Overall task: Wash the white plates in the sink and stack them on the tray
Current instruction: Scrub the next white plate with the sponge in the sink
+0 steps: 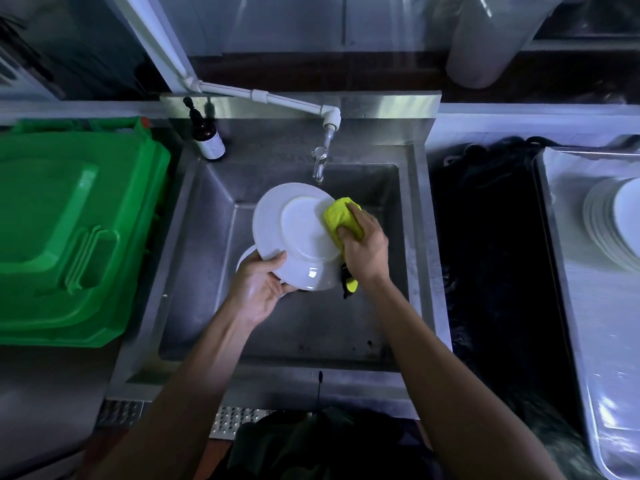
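White plate (291, 223) is held tilted over the sink (408, 209), its underside facing up, below the tap (319, 164). The left hand (258, 289) grasps its lower rim. The right hand (365, 247) grasps a yellow sponge (337, 213) pressed on the plate's right edge. More plates (609, 223) are stacked on the tray (588, 323) at right.

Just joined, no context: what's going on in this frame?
A person is washing dishes at a steel sink. The left hand holds a white plate by its lower edge, underside up, over the basin below the tap. The right hand grips a yellow cloth against the plate's right rim. Another white dish shows just beneath. To the right, a stack of white plates already sits on a metal tray.
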### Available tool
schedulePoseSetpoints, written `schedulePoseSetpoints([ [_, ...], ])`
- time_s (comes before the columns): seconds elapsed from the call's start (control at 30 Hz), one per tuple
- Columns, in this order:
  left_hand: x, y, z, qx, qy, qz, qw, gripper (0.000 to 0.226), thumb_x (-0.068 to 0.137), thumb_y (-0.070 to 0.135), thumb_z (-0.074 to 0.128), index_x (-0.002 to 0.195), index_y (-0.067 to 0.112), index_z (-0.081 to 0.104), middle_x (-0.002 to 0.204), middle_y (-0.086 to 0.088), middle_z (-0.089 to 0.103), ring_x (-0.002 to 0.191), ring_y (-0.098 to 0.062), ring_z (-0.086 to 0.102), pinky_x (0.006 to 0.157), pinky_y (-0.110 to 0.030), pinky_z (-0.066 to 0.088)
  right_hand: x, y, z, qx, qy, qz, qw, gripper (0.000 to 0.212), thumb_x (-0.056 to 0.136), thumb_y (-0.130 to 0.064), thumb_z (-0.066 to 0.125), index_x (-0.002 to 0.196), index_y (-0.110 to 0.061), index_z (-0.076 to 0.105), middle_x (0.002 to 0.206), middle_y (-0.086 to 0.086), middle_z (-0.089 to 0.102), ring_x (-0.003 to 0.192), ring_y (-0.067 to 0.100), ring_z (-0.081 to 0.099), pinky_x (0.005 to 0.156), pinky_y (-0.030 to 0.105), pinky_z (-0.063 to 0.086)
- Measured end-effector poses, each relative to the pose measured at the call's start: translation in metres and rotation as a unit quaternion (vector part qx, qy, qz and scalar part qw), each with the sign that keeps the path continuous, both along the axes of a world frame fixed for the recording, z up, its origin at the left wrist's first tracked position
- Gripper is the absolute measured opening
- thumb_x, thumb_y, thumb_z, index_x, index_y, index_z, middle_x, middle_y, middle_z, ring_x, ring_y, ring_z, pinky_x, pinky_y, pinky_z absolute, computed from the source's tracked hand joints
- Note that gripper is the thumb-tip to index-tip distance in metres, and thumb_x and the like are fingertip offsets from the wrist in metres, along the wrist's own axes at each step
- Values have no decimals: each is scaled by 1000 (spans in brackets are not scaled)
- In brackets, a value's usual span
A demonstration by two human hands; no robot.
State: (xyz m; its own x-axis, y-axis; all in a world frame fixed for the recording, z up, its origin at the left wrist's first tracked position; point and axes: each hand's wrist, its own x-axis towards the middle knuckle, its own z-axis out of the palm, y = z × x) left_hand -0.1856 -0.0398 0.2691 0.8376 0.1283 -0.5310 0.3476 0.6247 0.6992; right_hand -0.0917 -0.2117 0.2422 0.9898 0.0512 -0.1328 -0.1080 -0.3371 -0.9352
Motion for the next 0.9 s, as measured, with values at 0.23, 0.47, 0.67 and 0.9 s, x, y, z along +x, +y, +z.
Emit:
schedulePoseSetpoints([
  [0.23, -2, -11, 7, 42, 4, -38, 998, 48, 83, 3, 64, 130, 4, 59, 120, -15, 71, 105, -34, 71, 69, -49, 60, 27, -20, 7, -3, -5, 36, 999, 53, 87, -17, 62, 138, -28, 57, 141, -3, 54, 129, 16, 50, 111, 33, 38],
  [0.47, -1, -20, 13, 67, 5, -59, 996, 50, 79, 3, 65, 128, 4, 60, 119, -16, 72, 103, -36, 71, 70, -51, 59, 36, -23, 15, -7, -32, 75, 997, 54, 88, -17, 60, 140, -28, 54, 144, -4, 51, 130, 16, 49, 107, 29, 39],
  [0.67, -1, -27, 28, 100, 32, -56, 993, 57, 76, -8, 67, 131, -6, 56, 122, -23, 69, 103, -40, 69, 73, -57, 60, 37, -14, 24, -13, -65, 105, 992, 54, 89, -17, 58, 141, -30, 52, 145, -5, 49, 127, 16, 49, 103, 27, 38],
  [0.9, 6, -31, 37, 133, 53, -42, 989, 41, 90, -12, 52, 132, -14, 52, 131, -35, 58, 110, -46, 61, 97, -73, 43, 37, 3, 41, -41, -147, 163, 975, 57, 88, -9, 59, 143, -24, 52, 147, 1, 47, 128, 25, 50, 103, 32, 42],
])
